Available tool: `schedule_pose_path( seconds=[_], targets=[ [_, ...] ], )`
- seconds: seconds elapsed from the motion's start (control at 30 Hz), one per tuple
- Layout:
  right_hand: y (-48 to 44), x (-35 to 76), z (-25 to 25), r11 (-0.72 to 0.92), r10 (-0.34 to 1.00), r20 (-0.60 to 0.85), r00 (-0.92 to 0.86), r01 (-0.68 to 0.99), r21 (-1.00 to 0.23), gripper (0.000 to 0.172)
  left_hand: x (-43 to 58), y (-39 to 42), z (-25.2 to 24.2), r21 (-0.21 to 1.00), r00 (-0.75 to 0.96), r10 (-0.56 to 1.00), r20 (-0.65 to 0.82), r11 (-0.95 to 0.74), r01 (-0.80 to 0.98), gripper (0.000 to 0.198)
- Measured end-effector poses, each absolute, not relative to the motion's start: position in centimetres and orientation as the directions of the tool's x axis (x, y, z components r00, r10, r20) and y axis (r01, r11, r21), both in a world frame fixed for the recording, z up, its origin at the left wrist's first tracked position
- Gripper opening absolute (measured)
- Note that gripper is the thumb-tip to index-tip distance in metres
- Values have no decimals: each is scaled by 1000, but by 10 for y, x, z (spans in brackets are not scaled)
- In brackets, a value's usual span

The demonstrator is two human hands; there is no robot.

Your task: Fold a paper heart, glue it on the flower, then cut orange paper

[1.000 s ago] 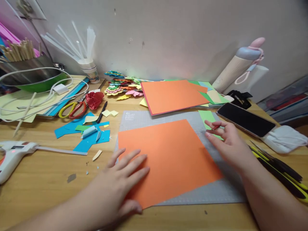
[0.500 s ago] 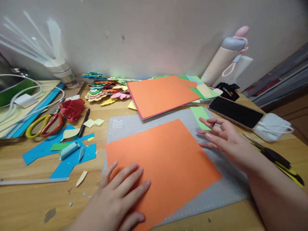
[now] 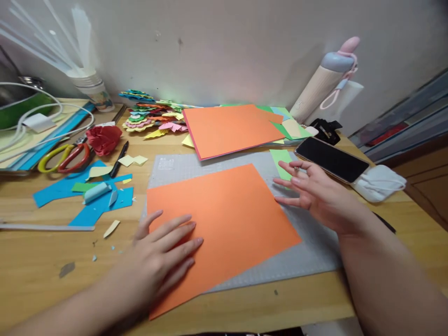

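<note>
A large sheet of orange paper (image 3: 231, 219) lies slantwise on a grey cutting mat (image 3: 266, 273), overhanging its front left corner. My left hand (image 3: 168, 252) rests flat on the sheet's left part, fingers spread. Beyond the paper's right edge is my right hand (image 3: 308, 191), palm turned inward, with several fingers stretched toward the sheet. Something small and dark shows between its thumb and fingers, too little visible to name. A light green paper strip (image 3: 279, 161) lies on the mat, partly behind those fingers.
Behind lies a stack of orange sheets (image 3: 231, 130) beside colourful paper cutouts (image 3: 150, 116). Scissors (image 3: 75, 156), crumpled red paper (image 3: 104, 139), a black pen (image 3: 119, 158) and blue scraps (image 3: 84, 212) are at left. A phone (image 3: 332, 158), white charger (image 3: 380, 182) and bottle (image 3: 320, 84) stand right.
The view has shifted, so the table appears higher. My left hand stays on the orange paper. My right hand remains beside the sheet's right edge, its fingers slightly more stretched.
</note>
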State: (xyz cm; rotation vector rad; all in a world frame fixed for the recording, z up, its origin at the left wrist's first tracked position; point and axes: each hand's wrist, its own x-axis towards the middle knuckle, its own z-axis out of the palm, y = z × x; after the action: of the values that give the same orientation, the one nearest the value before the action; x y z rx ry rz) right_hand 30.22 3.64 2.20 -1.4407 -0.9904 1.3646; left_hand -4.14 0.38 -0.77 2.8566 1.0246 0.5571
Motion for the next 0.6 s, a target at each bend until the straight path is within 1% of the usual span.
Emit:
schedule_pose_path(
  seconds=[0.2,0.37,0.43,0.5,0.57,0.6],
  targets=[
    [43,300,17,-323,935,-324,142,-35,-946,33,-41,4,-4,122,743,590,317,-802,585,25],
    [42,285,4,-351,930,-348,116,1,-936,39,-44,4,-5,99,764,571,301,-815,571,25],
    [42,281,-4,-297,954,-290,79,88,-951,41,-44,4,-5,101,772,565,292,-821,563,25],
    [42,281,-8,-188,982,-178,63,221,-957,39,-46,4,-6,107,770,568,290,-819,564,26],
    [43,288,-5,-102,994,-79,80,348,-932,36,-50,5,-6,106,750,602,273,-794,599,29],
    [43,294,-1,-92,994,-60,93,395,-914,33,-54,7,-7,98,727,638,254,-765,637,31]
  ],
)
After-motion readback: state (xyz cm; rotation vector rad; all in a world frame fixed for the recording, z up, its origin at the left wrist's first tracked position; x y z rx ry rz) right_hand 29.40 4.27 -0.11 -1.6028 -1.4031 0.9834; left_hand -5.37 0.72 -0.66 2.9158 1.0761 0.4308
